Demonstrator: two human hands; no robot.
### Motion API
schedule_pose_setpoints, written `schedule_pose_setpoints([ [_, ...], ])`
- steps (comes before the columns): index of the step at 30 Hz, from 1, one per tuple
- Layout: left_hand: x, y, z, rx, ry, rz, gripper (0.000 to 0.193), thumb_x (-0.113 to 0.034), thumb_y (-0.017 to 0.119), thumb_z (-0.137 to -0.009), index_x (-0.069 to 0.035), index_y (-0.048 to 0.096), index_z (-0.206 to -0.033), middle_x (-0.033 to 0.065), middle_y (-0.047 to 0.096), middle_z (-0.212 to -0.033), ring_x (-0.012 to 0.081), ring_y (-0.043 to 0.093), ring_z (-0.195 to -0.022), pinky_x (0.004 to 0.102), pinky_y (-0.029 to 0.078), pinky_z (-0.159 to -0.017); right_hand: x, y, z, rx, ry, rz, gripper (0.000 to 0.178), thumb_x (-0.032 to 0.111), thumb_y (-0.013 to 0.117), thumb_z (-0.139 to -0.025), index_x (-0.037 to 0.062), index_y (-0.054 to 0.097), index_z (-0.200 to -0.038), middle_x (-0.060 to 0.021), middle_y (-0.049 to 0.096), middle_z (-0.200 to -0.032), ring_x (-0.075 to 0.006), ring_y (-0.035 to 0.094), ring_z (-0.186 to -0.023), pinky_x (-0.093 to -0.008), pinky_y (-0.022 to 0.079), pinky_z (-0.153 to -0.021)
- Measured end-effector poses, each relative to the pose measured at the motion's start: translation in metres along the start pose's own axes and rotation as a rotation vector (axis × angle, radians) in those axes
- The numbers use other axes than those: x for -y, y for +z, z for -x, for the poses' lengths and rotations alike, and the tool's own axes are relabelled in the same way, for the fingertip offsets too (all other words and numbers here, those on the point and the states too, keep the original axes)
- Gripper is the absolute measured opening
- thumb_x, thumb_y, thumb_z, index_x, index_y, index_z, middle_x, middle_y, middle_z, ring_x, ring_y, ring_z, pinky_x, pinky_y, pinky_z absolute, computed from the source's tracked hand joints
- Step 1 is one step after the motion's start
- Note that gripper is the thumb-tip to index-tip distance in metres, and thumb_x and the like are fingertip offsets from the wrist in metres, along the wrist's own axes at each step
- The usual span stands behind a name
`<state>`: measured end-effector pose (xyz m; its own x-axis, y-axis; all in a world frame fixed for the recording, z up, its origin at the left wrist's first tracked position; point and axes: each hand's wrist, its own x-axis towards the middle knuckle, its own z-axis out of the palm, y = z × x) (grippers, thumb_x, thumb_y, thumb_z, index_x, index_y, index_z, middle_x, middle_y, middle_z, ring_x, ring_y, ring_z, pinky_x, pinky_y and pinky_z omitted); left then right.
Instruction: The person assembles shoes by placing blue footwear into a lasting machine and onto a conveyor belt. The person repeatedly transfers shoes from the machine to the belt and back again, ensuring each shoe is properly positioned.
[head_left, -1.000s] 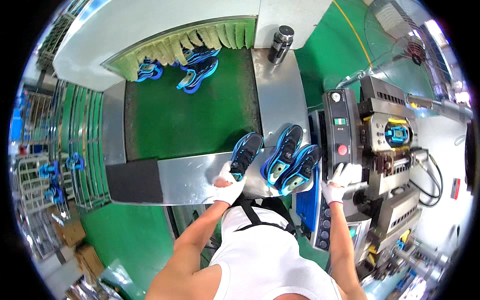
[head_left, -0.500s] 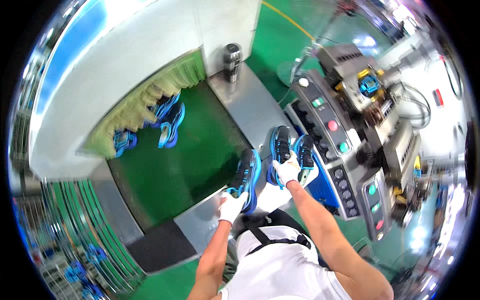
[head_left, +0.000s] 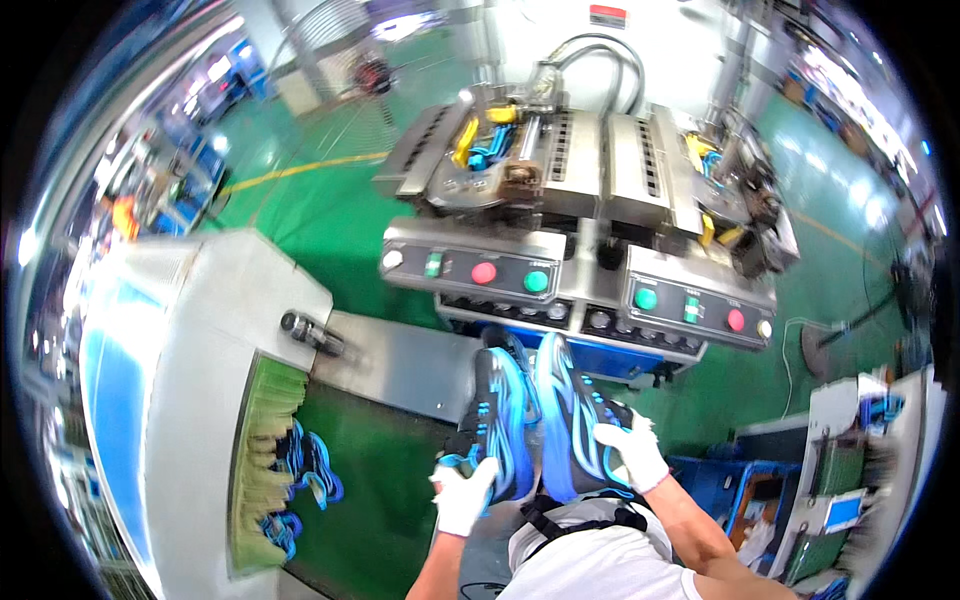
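In a white glove, my left hand [head_left: 464, 496] is closed round the heel end of a black and blue sneaker [head_left: 487, 412]. My right hand [head_left: 634, 450], gloved too, grips a matching sneaker [head_left: 567, 415] near its collar. Both shoes are held side by side in front of my body, toes pointing away and pale-to-deep-blue soles facing each other. Behind them, partly hidden, another dark sneaker [head_left: 509, 345] shows at the end of the grey metal ledge [head_left: 410, 370].
Ahead stands a two-station machine [head_left: 580, 170] with button panels [head_left: 480, 268] and blue shoe parts in its clamps. On the left, several sneakers [head_left: 318, 470] lie on a green belt beside a curtained white housing [head_left: 200, 370]. A dark bottle [head_left: 312, 333] stands on the ledge.
My view has swung right, toward the machine. The right hand has lifted a sneaker from beside the panels, and both shoes are now together before me.
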<state>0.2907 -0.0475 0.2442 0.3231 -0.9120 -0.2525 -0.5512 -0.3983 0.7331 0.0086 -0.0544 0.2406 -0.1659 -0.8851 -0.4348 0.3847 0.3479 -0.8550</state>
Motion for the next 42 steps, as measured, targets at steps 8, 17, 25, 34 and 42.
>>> schedule_pose_setpoints([
  [8, -0.123, 0.164, 0.046, 0.663, 0.578, -0.077, 0.071, -0.045, 0.086, -0.075, 0.005, 0.064, -0.122, 0.0205, 0.068, -0.118, 0.0326, 0.064, -0.109, 0.0452, 0.049, -0.098, 0.037, -0.167, 0.144, -0.781, -0.295, -0.314, 0.063, 0.013, 0.084, -0.078, -0.0004, 0.057, -0.133, -0.0099, 0.067, -0.12, -0.0198, 0.063, -0.108, -0.0337, 0.05, -0.098],
  [17, -0.316, 0.3, 0.244, 1.109, 0.999, -0.37, 0.067, -0.041, 0.084, -0.077, 0.005, 0.065, -0.121, 0.0243, 0.066, -0.122, 0.0345, 0.063, -0.112, 0.0441, 0.048, -0.099, 0.024, -0.32, 0.315, -1.836, -0.414, -0.113, 0.072, 0.019, 0.084, -0.077, -0.0042, 0.052, -0.137, -0.016, 0.067, -0.12, -0.023, 0.065, -0.109, -0.0369, 0.05, -0.098],
  [25, -0.387, 0.535, 0.427, 1.187, 1.725, -0.117, 0.082, -0.038, 0.074, -0.083, 0.006, 0.043, -0.144, 0.0283, 0.061, -0.132, 0.0425, 0.061, -0.12, 0.0458, 0.047, -0.102, 0.061, -0.472, 0.364, -2.055, 0.193, 0.445, 0.075, 0.032, 0.079, -0.082, -0.0004, 0.049, -0.142, -0.0287, 0.06, -0.132, -0.0424, 0.056, -0.126, -0.0457, 0.045, -0.107],
  [34, -0.431, 0.598, 0.485, 1.387, 1.578, -0.1, 0.082, -0.036, 0.064, -0.088, 0.007, 0.034, -0.151, 0.034, 0.05, -0.141, 0.0456, 0.052, -0.13, 0.0486, 0.042, -0.11, 0.072, -0.606, 0.384, -2.078, 0.192, 0.672, 0.071, 0.044, 0.07, -0.09, -0.0023, 0.052, -0.14, -0.0304, 0.06, -0.133, -0.0432, 0.057, -0.126, -0.0466, 0.045, -0.107],
  [42, -0.231, 0.429, 0.208, 1.351, 1.356, -0.139, 0.05, -0.032, 0.063, -0.094, -0.005, 0.056, -0.135, 0.0218, 0.067, -0.117, 0.0401, 0.066, -0.105, 0.0485, 0.05, -0.096, 0.078, -0.376, 0.175, -1.174, -0.839, 0.448, 0.045, 0.011, 0.062, -0.101, -0.0073, 0.051, -0.14, -0.0182, 0.06, -0.137, -0.0276, 0.06, -0.122, -0.0409, 0.049, -0.106],
])
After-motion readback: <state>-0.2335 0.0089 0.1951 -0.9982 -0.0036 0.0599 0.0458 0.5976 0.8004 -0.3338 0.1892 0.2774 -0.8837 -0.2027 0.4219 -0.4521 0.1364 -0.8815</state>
